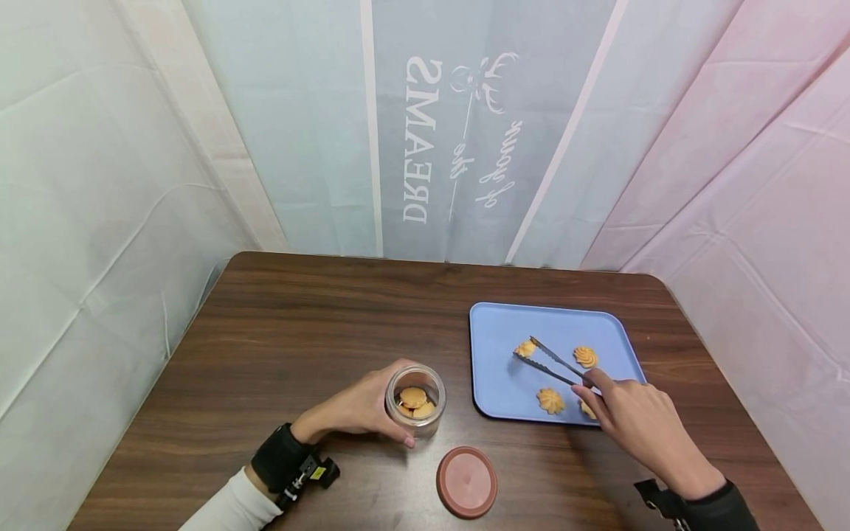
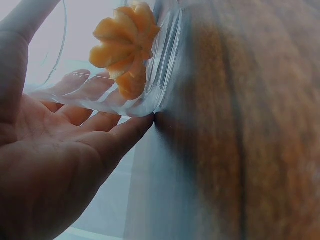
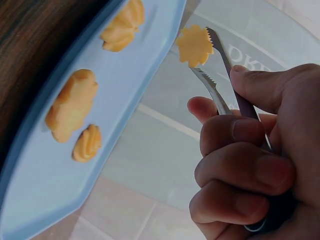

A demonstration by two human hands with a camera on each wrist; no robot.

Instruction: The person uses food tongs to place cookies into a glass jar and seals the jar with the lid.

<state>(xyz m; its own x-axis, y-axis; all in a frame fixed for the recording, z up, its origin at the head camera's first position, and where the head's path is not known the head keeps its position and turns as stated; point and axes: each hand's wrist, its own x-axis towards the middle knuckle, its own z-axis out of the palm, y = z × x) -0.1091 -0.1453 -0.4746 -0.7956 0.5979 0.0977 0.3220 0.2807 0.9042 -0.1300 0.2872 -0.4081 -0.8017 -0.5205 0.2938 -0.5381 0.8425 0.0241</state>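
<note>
My left hand holds a clear glass jar by its side, thumb on the near side and fingers behind it. Inside the jar lie several cookies; a ridged one shows through the glass in the left wrist view. With my right hand I grip metal tongs over the blue tray. Between the serrated tong tips is a flower-shaped cookie, raised off the tray in the right wrist view. Three more piped cookies lie on the tray, one partly hidden by my right hand.
A round reddish-brown lid lies on the dark wooden table, to the right of the jar and nearer to me. Pale fabric sheets hang behind the table and at both sides.
</note>
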